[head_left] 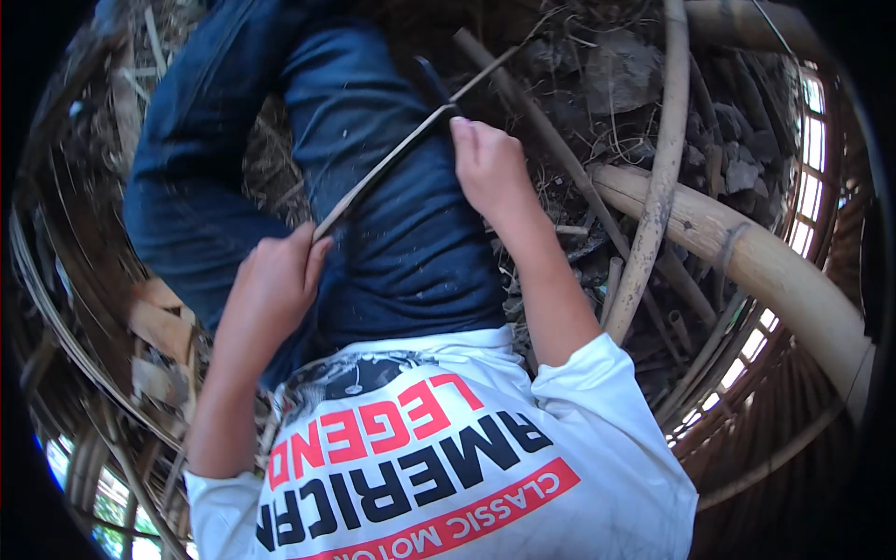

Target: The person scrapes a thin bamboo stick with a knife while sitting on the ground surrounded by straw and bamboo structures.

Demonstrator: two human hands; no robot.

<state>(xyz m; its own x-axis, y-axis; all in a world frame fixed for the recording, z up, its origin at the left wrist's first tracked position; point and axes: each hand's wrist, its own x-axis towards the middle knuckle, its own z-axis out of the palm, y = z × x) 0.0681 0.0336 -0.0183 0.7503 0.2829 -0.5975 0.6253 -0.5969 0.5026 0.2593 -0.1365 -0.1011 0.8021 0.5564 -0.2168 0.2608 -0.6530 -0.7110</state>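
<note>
My left hand (pixel 269 285) is closed round the lower end of a thin, pale bamboo strip (pixel 385 168). The strip slants up and to the right across my thigh in dark blue jeans (pixel 411 252), and its far end passes beyond my right hand. In my closed right hand (pixel 490 170) is a knife, its narrow dark blade (pixel 434 82) pointing up and away from me. The blade crosses the strip just ahead of my right thumb. My fingers cover the knife's handle.
To the right, a thick bamboo pole (pixel 765 266) and a thinner curved pole (pixel 659 196) lie over stones and sticks. Pale wood pieces (pixel 161 322) lie at the left beside my leg. A slatted wall (pixel 810 177) lets light through at the far right.
</note>
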